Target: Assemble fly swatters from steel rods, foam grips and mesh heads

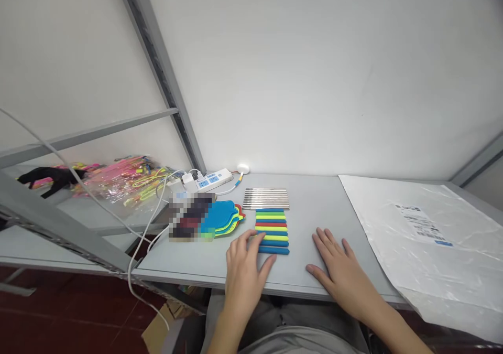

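Head cam on my screen, both hands in view. Left hand [245, 265] is bottom center, over the left ends of the coloured sticks [271, 228]. Its fingers are loosely curved, thumb and index moderately wide apart, with the left end of the lowest blue stick [275, 250] in the gap between them. I can't tell from here if it has any grip on that stick. Right hand [341, 267] is lower right of center, palm down over the grey table [306, 202], fingers fairly wide, nothing held, well apart from the sticks.

Sticks sit mid-frame as a column, each lying left to right: blue, green, yellow, one red. Lowest blue one has a small gap above it. Just above the column I see a row of silver metal rods [266, 199], parallel to the sticks.

Left of center: fanned stack of flat paddles [220, 216], blue on top, yellow and red edges showing. Pixelated patch hides the left part.

Above the stack I get a white power strip [216, 181] with plugs in it, small round white device [243, 169] near its right end. Right side: large white plastic sheet [377, 212] with a printed label. Far left: clear-bagged pink and yellow items [121, 178].
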Motion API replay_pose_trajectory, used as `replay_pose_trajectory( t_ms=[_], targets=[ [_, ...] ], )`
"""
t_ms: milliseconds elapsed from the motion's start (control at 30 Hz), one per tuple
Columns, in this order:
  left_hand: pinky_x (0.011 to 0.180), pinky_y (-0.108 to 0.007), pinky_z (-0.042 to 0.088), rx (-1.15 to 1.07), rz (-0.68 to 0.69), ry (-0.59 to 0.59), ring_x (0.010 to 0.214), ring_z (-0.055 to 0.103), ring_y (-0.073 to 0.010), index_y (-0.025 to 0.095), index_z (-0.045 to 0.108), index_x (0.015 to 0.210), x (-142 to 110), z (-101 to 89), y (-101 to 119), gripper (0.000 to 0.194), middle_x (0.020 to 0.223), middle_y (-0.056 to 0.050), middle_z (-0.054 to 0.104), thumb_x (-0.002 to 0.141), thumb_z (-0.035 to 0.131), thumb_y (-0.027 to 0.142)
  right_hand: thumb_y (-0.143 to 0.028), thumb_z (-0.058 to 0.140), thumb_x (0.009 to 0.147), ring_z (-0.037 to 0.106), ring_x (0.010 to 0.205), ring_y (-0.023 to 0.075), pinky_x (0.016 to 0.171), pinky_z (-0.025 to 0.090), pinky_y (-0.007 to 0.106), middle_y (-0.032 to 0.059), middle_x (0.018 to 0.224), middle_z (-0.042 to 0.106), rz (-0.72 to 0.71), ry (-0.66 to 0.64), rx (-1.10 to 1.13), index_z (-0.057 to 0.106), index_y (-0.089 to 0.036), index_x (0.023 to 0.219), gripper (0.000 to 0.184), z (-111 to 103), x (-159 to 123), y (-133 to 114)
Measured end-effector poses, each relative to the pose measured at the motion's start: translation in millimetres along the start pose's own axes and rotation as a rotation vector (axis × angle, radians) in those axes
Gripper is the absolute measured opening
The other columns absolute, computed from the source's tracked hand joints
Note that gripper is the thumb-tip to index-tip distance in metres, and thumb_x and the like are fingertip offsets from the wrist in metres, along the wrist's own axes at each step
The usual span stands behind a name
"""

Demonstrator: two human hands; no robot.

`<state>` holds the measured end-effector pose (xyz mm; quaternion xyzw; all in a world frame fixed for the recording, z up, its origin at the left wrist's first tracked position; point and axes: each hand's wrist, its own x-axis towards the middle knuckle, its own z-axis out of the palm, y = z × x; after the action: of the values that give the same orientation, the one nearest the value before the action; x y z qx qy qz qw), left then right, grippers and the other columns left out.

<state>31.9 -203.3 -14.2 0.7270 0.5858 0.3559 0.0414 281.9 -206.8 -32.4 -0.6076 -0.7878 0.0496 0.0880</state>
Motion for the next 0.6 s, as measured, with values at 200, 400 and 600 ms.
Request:
replay_pose_trajectory(
  t_ms=[200,400,600],
  targets=[
    [0.105,-0.047,0.042,-0.134,-0.005,0.001,0.129,0.046,-0.0274,0.025,0.055,0.126,-7,-16.1,-24,0.03,0.135,-0.01,0.053,0.096,0.051,0.03,-0.064,0.022,0.096,0.014,0.15,0.0271,0.119,0.016,0.055,0.0059,0.161,0.019,0.014,-0.01,-0.014,0.028,-0.016,0.154,0.075,-6,1,0],
    [0.106,-0.046,0.043,-0.112,-0.015,-0.067,0.125,0.051,-0.0255,0.022,0.056,0.126,-9,-23.4,-39,0.03,0.131,-0.009,0.059,0.099,0.045,0.03,-0.064,0.023,0.096,0.015,0.15,0.0269,0.119,0.015,0.055,0.0062,0.161,0.02,0.006,0.007,0.012,0.029,-0.016,0.154,0.075,-4,0,0],
    [0.109,-0.039,0.041,-0.214,0.188,-0.005,0.129,0.05,-0.0207,0.022,0.056,0.123,23,-13.2,20,0.028,0.133,-0.009,0.057,0.1,0.041,0.026,-0.063,0.027,0.096,0.018,0.149,0.0273,0.118,0.018,0.053,0.0081,0.161,0.025,-0.005,0.0,0.037,0.033,-0.018,0.152,0.072,-8,4,5]
  ],
)
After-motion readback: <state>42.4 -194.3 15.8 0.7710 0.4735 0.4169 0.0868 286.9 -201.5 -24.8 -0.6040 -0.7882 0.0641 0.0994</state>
